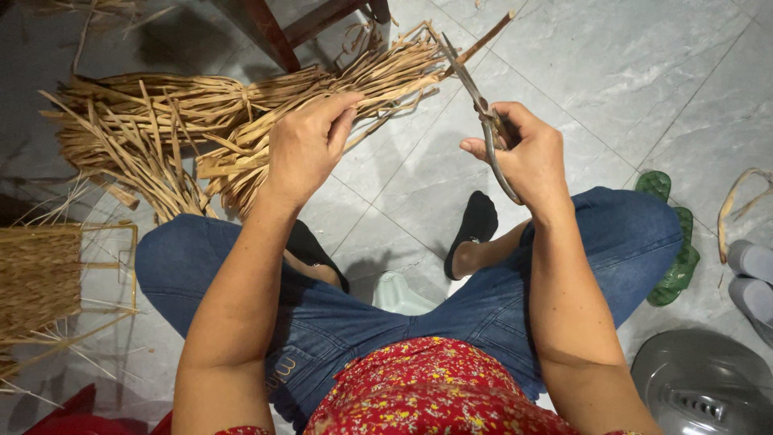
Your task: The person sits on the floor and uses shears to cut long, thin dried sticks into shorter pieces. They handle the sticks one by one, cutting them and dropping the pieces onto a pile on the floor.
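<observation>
1. The right hand (527, 157) is closed around the handles of a pair of metal scissors (483, 113), blades pointing up and away, their tips at the far end of a dried strip (403, 90).
2. The left hand (310, 145) is curled over that strip, thumb and fingers pinching it near the middle; the strip runs slanting from this hand up toward the scissor blades.
3. Under and beyond the left hand lies a bundle of dried straw-coloured strips (185, 113) on the grey tiled floor (612, 72), tied near its middle, loose ends fanning toward the left knee.
4. The person sits with knees apart in blue jeans (612, 242) and a red flowered top (435, 391), black socks on both feet.
5. A woven mat piece (36, 278) lies at the left edge, with loose ends sticking out.
6. Green sandals (676, 250) rest just beside the right knee; a grey rounded appliance (704, 383) sits at the lower right corner.
7. Dark wooden furniture legs (282, 28) stand beyond the bundle.
</observation>
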